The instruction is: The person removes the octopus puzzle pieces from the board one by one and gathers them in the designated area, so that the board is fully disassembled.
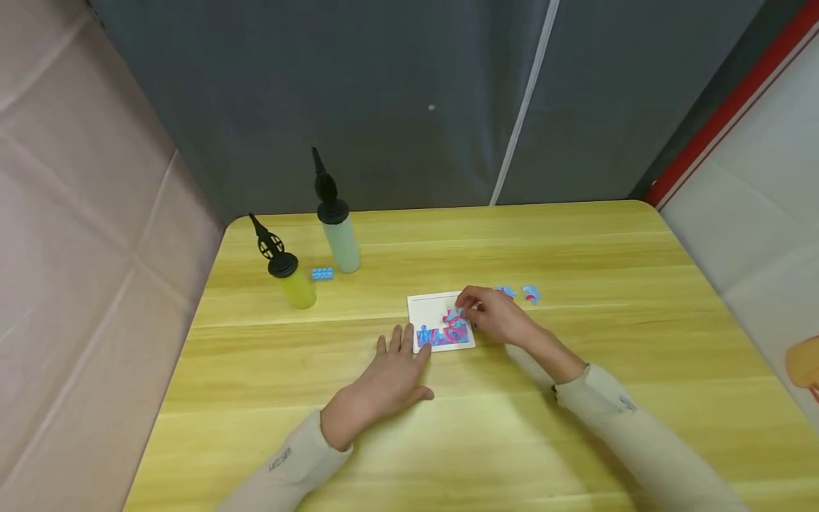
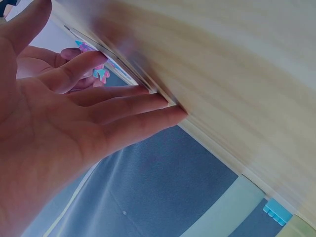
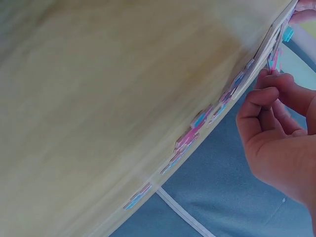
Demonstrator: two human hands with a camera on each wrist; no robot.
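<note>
A white puzzle tray (image 1: 425, 306) lies on the table, with joined blue and pink jigsaw pieces (image 1: 441, 337) along its near side. My left hand (image 1: 389, 377) rests palm down with fingers extended, its fingertips at the tray's left and near edges. Over the tray's right side, my right hand (image 1: 495, 313) pinches a jigsaw piece (image 3: 274, 60) between thumb and curled fingers. In the left wrist view, this blue and pink piece (image 2: 102, 74) shows beyond the left index finger. Loose jigsaw pieces (image 1: 531, 294) lie right of the tray, partly hidden behind the right hand.
Toward the table's back left stand a yellow bottle (image 1: 298, 290) and a taller pale green bottle (image 1: 344, 247), both with tall black tops. Between them sits a blue toy brick (image 1: 323, 274). A dark grey curtain (image 1: 384, 107) hangs behind the wooden table (image 1: 608, 277).
</note>
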